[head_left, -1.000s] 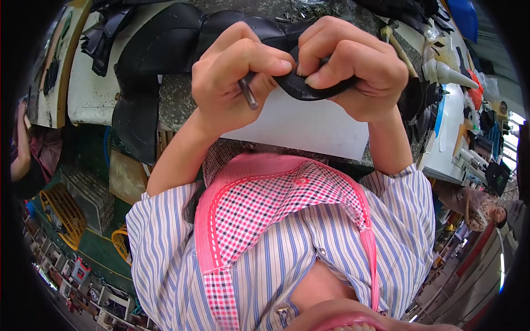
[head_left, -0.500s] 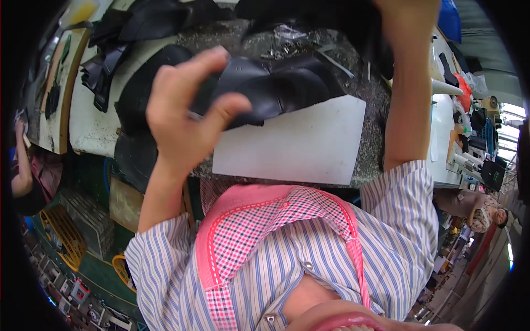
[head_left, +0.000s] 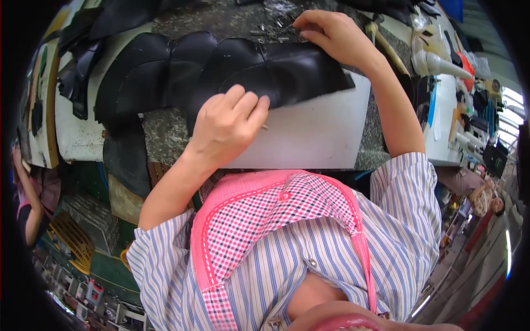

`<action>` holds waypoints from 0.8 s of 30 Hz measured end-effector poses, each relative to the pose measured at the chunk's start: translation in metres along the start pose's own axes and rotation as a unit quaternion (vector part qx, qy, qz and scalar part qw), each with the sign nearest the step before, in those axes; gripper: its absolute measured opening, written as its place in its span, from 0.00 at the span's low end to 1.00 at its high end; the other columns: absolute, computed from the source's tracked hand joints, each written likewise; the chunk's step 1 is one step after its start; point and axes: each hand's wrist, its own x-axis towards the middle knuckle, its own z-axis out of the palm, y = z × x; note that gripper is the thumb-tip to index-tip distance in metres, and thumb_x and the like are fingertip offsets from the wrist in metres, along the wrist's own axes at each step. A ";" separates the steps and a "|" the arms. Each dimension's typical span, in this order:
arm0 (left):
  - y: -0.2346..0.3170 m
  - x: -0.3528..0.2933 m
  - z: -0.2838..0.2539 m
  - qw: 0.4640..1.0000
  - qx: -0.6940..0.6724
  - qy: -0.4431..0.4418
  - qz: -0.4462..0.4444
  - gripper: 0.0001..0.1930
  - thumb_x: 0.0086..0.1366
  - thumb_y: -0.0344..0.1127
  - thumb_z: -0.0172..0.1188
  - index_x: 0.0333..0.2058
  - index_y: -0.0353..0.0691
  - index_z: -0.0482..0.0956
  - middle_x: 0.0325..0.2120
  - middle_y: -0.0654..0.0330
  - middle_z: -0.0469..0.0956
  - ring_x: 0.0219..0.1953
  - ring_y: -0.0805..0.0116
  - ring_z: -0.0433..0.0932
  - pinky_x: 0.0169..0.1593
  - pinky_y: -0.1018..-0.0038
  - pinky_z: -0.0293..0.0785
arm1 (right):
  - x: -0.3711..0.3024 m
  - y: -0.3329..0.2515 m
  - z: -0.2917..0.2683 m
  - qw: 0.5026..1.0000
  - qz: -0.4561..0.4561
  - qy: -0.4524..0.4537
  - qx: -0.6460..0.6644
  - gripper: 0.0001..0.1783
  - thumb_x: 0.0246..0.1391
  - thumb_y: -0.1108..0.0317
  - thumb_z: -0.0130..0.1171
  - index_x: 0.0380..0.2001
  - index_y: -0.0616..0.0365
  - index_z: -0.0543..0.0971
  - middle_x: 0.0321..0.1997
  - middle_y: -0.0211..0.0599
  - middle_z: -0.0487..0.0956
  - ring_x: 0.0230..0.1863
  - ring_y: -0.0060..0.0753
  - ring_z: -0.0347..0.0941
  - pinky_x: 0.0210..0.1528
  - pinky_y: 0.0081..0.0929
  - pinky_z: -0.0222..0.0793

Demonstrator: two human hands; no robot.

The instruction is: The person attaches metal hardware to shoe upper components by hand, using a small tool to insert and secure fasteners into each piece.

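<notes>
A row of joined black leather pieces [head_left: 190, 69] stretches across the bench, stitch lines and seams on its glossy face. Its right part lies over a white board [head_left: 309, 135]. My left hand [head_left: 229, 124] is closed at the strip's near edge, and a small metallic end pokes out beside its curled fingers; the rest of that object is hidden in the palm. At the strip's far right edge is my right hand [head_left: 339, 38], thumb and fingers bent together. What it pinches, if anything, is too small to make out.
Small metal bits [head_left: 273, 33] lie scattered on the speckled stone slab [head_left: 165, 132] beyond the strip. A hammer [head_left: 389, 49] and a white cone-tipped bottle [head_left: 441, 65] are to the right. More black pieces [head_left: 124, 19] lie at the far left. Another person's arm [head_left: 30, 198] shows at the left rim.
My right hand has come back toward me from the far right. My left hand has closed and moved right and nearer. The leather strip now lies more spread out.
</notes>
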 end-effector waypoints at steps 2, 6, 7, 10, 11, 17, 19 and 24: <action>0.008 -0.005 0.003 0.999 0.034 -0.036 0.008 0.07 0.39 0.31 0.53 0.21 0.37 0.73 0.17 0.65 0.63 0.22 0.73 0.65 0.20 0.79 0.59 | -0.001 0.019 0.004 0.997 0.062 -0.045 0.027 0.11 0.46 0.71 0.54 0.35 0.59 0.74 0.27 0.34 0.76 0.27 0.25 0.72 0.29 0.22 0.66; 0.019 -0.008 0.008 0.998 -0.018 -0.059 -0.006 0.04 0.37 0.31 0.52 0.16 0.40 0.69 0.17 0.65 0.62 0.23 0.72 0.66 0.22 0.78 0.60 | 0.016 0.021 0.019 0.995 0.092 -0.035 0.036 0.12 0.38 0.70 0.60 0.30 0.59 0.75 0.25 0.36 0.75 0.28 0.33 0.71 0.30 0.26 0.66; 0.021 -0.010 0.010 0.998 -0.014 -0.060 -0.010 0.04 0.37 0.31 0.52 0.16 0.40 0.69 0.17 0.65 0.62 0.23 0.72 0.66 0.22 0.78 0.60 | 0.022 0.022 0.025 0.996 0.084 -0.020 0.010 0.14 0.32 0.69 0.64 0.27 0.60 0.74 0.25 0.39 0.74 0.31 0.40 0.72 0.32 0.31 0.66; 0.021 -0.010 0.013 0.996 -0.067 -0.053 -0.030 0.05 0.36 0.33 0.54 0.17 0.42 0.69 0.18 0.64 0.64 0.24 0.70 0.67 0.23 0.76 0.63 | 0.029 0.038 0.039 0.999 0.028 0.043 -0.006 0.15 0.33 0.69 0.64 0.27 0.63 0.74 0.22 0.43 0.74 0.25 0.42 0.72 0.29 0.31 0.67; 0.019 -0.011 0.013 0.996 -0.051 -0.059 -0.051 0.05 0.36 0.33 0.54 0.17 0.42 0.69 0.18 0.64 0.64 0.24 0.70 0.67 0.23 0.76 0.63 | 0.038 0.040 0.046 0.998 0.030 0.052 0.000 0.15 0.33 0.69 0.64 0.27 0.62 0.74 0.22 0.43 0.75 0.24 0.42 0.72 0.29 0.31 0.67; 0.028 -0.009 0.000 0.976 -0.191 0.053 -0.090 0.12 0.40 0.44 0.62 0.20 0.45 0.72 0.21 0.64 0.69 0.27 0.65 0.71 0.26 0.70 0.69 | 0.010 0.051 0.020 0.994 0.090 0.010 0.056 0.07 0.41 0.72 0.59 0.28 0.59 0.77 0.23 0.31 0.76 0.27 0.20 0.71 0.32 0.19 0.65; 0.024 0.002 0.002 0.971 -0.188 0.094 -0.116 0.09 0.43 0.42 0.60 0.17 0.45 0.72 0.19 0.65 0.70 0.26 0.64 0.72 0.26 0.70 0.70 | 0.004 0.075 0.021 0.995 0.072 -0.001 0.063 0.06 0.41 0.77 0.58 0.27 0.62 0.76 0.22 0.27 0.74 0.27 0.16 0.67 0.32 0.15 0.63; 0.018 0.003 -0.020 0.956 -0.178 0.138 -0.185 0.06 0.45 0.38 0.58 0.18 0.43 0.76 0.16 0.62 0.72 0.25 0.61 0.74 0.28 0.68 0.72 | 0.037 0.060 0.025 0.981 0.068 -0.033 0.177 0.08 0.43 0.80 0.55 0.31 0.64 0.76 0.25 0.25 0.74 0.28 0.13 0.66 0.31 0.12 0.62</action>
